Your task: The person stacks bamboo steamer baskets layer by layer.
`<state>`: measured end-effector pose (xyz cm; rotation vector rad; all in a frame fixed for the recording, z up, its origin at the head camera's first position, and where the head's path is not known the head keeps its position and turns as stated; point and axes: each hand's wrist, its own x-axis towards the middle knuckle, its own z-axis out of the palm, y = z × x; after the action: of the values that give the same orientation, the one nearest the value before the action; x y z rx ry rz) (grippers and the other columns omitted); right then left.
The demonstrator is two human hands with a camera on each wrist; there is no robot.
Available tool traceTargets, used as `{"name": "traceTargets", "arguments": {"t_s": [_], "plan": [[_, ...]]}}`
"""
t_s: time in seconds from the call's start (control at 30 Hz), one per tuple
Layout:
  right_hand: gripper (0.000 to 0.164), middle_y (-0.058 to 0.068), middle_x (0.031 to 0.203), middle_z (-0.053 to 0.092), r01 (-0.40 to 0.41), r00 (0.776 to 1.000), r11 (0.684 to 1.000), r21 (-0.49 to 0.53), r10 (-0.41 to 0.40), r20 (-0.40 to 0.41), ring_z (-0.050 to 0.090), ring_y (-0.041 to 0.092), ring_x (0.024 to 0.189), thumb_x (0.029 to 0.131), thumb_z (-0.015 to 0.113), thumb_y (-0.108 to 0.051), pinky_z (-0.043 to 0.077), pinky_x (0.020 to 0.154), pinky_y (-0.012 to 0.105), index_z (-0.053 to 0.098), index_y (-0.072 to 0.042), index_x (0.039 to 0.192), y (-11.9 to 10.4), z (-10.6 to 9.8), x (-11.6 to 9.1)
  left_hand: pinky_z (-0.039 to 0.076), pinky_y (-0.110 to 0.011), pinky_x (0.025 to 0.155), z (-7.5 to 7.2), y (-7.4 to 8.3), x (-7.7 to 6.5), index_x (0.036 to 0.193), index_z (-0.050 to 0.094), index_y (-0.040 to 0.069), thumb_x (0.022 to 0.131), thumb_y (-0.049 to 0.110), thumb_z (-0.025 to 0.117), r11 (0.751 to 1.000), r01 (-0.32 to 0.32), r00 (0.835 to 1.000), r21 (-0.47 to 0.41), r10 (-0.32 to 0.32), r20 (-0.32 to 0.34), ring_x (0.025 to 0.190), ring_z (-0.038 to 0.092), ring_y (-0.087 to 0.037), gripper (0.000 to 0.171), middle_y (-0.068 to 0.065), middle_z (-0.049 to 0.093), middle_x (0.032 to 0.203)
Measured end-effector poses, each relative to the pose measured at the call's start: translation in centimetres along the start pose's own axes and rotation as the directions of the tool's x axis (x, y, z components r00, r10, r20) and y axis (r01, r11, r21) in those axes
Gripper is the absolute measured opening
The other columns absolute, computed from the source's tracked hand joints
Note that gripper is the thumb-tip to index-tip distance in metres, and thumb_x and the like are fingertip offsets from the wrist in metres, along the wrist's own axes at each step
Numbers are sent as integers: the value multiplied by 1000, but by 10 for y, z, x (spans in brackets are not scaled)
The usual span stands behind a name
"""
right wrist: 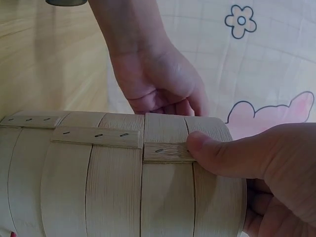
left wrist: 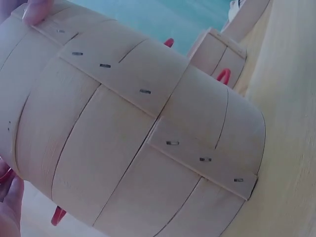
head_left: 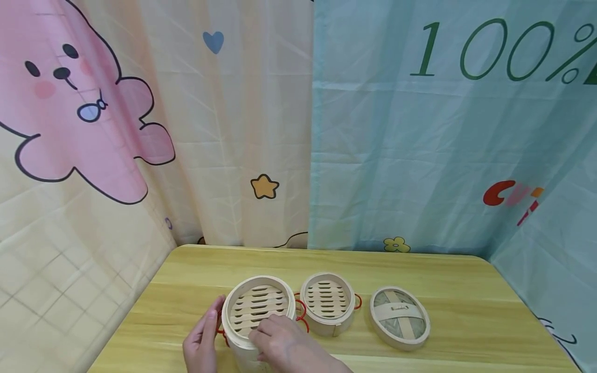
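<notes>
1. Bamboo steamer stack [left wrist: 113,148], stapled seams [left wrist: 123,79], fills most of view.
2. Fingertip [left wrist: 36,13] touching stack, top left.
3. Left hand [left wrist: 12,210], lower left, near red loop [left wrist: 58,216].
4. Another steamer [left wrist: 212,52] behind; wooden tabletop [left wrist: 291,128] right.

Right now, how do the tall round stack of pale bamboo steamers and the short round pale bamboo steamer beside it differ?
The tall round stack of pale bamboo steamers rises higher than the short round pale bamboo steamer. The right hand grips the stack, while no hand touches the short steamer. Both are round, with open tops, slatted floors and red loops.
</notes>
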<state>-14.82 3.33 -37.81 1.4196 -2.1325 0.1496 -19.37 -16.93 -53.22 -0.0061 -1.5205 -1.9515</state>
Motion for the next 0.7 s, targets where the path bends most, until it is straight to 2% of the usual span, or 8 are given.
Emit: {"name": "traceTargets", "arguments": {"t_s": [0.13,0.27,0.37,0.5,0.7], "plan": [[31,-7,83,52,5,1000,1000,-16,-5,-13,47,7,79,64,68,-31,37,72,17,59,-15,89,0,1,0,45,-24,71,2,-1,-2,107,58,4,85,13,50,997,12,1000,76,-11,-20,97,51,-25,25,-12,55,108],[30,-7,82,52,15,1000,1000,-20,-15,-24,48,7,78,63,68,-30,37,72,17,59,-15,88,1,2,0,45,-22,50,6,-1,-4,105,60,7,83,15,53,993,34,998,115,-27,-64,76,57,-18,25,-9,57,106],[30,-7,81,52,19,999,1000,-11,-19,-29,48,7,78,63,68,-29,37,72,17,59,-15,87,1,2,1,40,-22,40,8,-2,-6,105,60,6,82,14,55,993,28,996,114,-18,-90,59,54,-15,25,-10,58,104],[30,-7,82,52,19,999,1000,-10,-20,-31,48,7,79,63,69,-29,37,73,16,59,-15,88,1,2,0,39,-22,38,10,-2,-8,105,60,6,81,13,56,993,23,995,114,-12,-102,52,51,-14,25,-10,58,102],[31,-7,82,52,19,999,999,-30,-20,-28,48,7,79,63,69,-30,37,74,17,58,-15,88,2,3,1,38,-23,36,10,-2,-7,105,60,8,80,14,57,993,50,994,107,-39,-106,49,50,-15,25,-8,60,99]]}}
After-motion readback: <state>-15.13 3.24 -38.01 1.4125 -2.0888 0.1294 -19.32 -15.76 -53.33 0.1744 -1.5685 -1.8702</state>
